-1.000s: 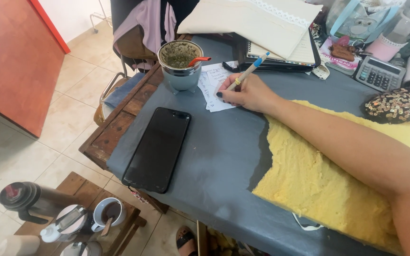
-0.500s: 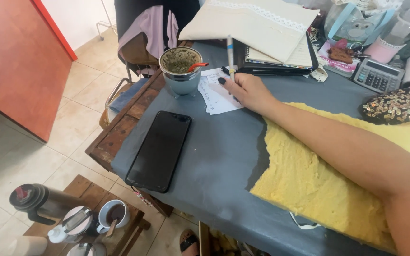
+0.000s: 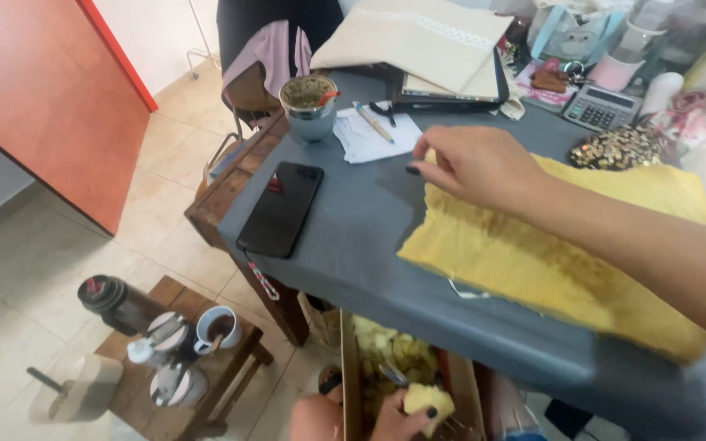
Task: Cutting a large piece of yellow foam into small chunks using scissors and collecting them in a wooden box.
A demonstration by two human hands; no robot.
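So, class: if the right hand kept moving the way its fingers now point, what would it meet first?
Probably the black smartphone, lying flat on the grey table left of the right hand; depth is uncertain.

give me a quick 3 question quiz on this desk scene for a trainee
1. True or false: the right hand is holding the pen.
2. Which thing lies nearest the table's left edge? A) calculator B) black phone C) yellow foam sheet
3. Fill in: the left hand, low below the table edge, holds a small piece of yellow ____.

Key
1. False: the pen lies on the white paper beside the cup, and the right hand is at the upper left corner of the foam sheet.
2. B
3. foam
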